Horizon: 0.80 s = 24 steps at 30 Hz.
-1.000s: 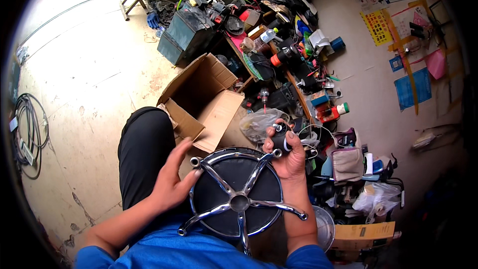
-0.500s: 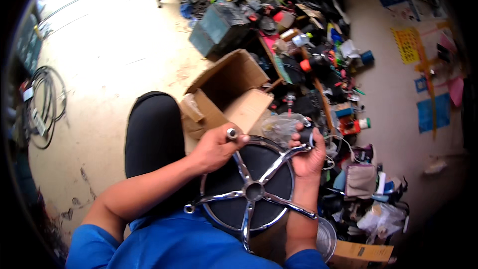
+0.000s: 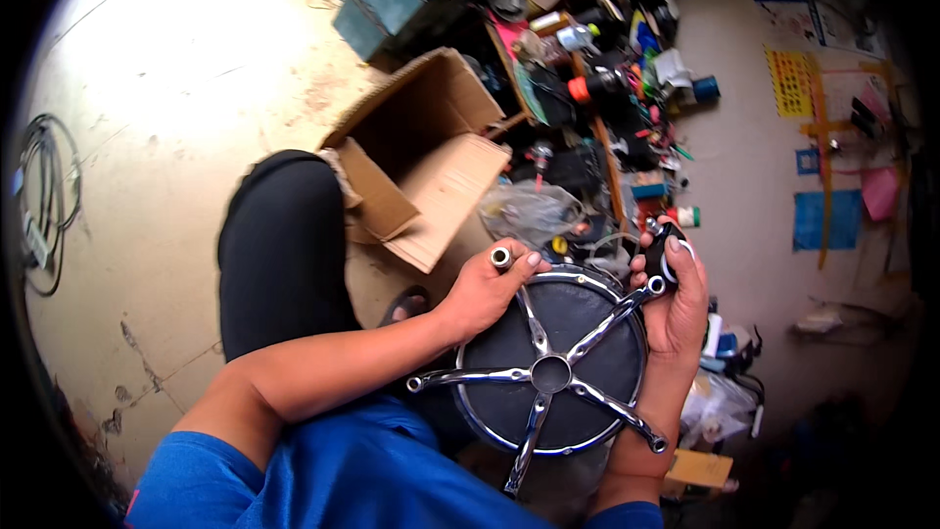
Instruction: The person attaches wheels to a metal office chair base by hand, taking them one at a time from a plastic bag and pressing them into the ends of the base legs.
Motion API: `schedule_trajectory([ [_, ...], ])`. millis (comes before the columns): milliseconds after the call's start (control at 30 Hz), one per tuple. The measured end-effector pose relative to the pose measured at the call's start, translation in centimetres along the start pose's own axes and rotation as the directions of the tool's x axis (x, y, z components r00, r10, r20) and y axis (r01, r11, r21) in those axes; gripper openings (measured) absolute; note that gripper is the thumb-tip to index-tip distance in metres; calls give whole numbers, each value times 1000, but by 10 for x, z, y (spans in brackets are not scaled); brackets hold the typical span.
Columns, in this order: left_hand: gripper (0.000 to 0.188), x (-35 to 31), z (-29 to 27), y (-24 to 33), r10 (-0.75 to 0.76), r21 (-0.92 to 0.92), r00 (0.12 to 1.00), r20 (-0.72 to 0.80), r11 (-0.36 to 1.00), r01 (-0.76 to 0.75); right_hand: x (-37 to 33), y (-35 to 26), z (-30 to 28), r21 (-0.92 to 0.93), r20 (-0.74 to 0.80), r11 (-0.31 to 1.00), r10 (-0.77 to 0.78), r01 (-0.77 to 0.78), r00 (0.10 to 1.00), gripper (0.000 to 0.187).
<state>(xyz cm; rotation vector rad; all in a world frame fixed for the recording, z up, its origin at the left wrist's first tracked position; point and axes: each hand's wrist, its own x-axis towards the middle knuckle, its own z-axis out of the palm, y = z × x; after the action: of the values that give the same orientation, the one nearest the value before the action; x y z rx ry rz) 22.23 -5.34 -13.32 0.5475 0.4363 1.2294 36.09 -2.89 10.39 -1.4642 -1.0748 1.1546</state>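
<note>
A chrome star-shaped chair base [image 3: 509,375] with several legs lies in front of me over a round black disc with a shiny rim [image 3: 594,382], which looks like a stool seat. My left hand [image 3: 480,296] is closed around the far left leg, whose hollow end shows above the fingers. In my right hand [image 3: 683,309] is a black caster wheel [image 3: 670,247] with a white edge and a metal stem. This hand is beside the open end of the far right leg, and the caster is just beyond that end. The fingers partly hide the caster.
An open cardboard box [image 3: 455,191] stands on the floor beyond my left knee [image 3: 284,245]. A clear plastic bag [image 3: 534,211] and a heap of mixed clutter run along the wall at right. A coiled cable [image 3: 49,206] lies at far left. A green-grey case [image 3: 392,5] sits farther off.
The view has shifted; the box and my knee appear further left, the chair base and both hands further right. The caster has turned in my right hand, so its stem and white edge now show.
</note>
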Motion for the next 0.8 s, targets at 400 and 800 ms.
schedule_trajectory([
  [400, 35, 17, 59, -26, -96, -387, 957, 273, 900, 201, -44, -53, 23, -431, -134, 897, -168, 95, 977, 49],
  [800, 34, 5, 43, -6, 26, -306, 963, 269, 950, 60, -83, -28, 37, -401, -94, 825, -469, 398, 878, 67],
])
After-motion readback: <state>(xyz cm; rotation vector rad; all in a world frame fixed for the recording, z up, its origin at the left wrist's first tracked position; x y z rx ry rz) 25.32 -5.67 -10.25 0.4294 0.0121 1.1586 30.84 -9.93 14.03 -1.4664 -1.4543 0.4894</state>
